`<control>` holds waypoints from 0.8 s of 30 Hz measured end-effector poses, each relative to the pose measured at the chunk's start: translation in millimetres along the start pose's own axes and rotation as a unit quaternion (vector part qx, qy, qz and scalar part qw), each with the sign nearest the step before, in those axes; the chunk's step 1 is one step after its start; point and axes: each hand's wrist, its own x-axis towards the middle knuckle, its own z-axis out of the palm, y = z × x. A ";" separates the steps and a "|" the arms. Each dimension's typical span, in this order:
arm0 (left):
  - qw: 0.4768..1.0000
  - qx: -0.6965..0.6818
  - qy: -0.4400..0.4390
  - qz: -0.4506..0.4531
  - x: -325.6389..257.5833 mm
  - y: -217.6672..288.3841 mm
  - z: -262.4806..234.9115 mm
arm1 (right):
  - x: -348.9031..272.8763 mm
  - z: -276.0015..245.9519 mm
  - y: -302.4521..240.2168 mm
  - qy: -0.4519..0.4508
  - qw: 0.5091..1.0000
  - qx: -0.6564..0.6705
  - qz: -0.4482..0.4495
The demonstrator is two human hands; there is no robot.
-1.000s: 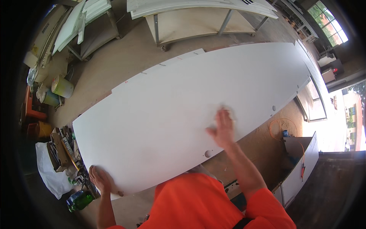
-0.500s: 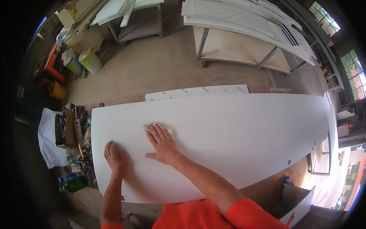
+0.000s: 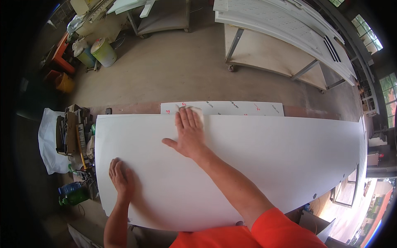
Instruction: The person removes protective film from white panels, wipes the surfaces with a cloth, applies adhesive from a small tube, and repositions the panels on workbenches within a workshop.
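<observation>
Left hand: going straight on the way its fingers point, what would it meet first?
From the left hand, the white panel looks free to its far edge; just beyond, roughly in line, a small dark object might come first, though depth is unclear.

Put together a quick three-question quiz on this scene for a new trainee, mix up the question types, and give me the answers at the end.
1. Which thing is under the bare right hand?
A) a black wire brush
B) a pale cloth
C) a yellow sponge

2. True or false: the bare left hand is nearer than the right hand to the left end of the large flat white panel.

3. Fill in the blank: the white sheet with red and black marks shows beyond the panel's ____ edge, the one opposite the person.

Key: 1. B; 2. True; 3. far
</observation>
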 end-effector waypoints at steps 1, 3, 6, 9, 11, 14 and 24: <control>1.000 -0.011 -0.001 0.002 3.5 -2.9 1.1 | 21.5 4.5 -32.2 -0.032 0.999 -0.004 -0.025; 1.000 -0.019 0.003 0.001 2.5 -4.9 -1.2 | 39.9 1.5 -48.7 -0.075 0.997 0.022 -0.023; 1.000 -0.024 0.009 -0.003 -3.2 -5.5 -4.5 | 14.3 -5.2 18.1 -0.039 0.999 0.017 0.003; 0.999 -0.029 0.011 -0.019 -10.7 -6.8 -5.7 | -52.0 -48.7 185.4 0.010 0.989 -0.075 0.129; 0.999 -0.033 0.012 -0.018 -5.0 -1.5 -3.3 | -96.5 -98.2 282.2 0.033 0.961 -0.126 0.242; 0.999 -0.025 0.012 -0.020 -6.7 -3.7 -0.6 | -82.8 -124.6 271.9 -0.019 0.923 -0.137 0.359; 0.999 -0.036 0.012 -0.030 -9.2 -12.0 -2.2 | -13.6 -21.9 91.3 0.000 0.998 -0.017 0.065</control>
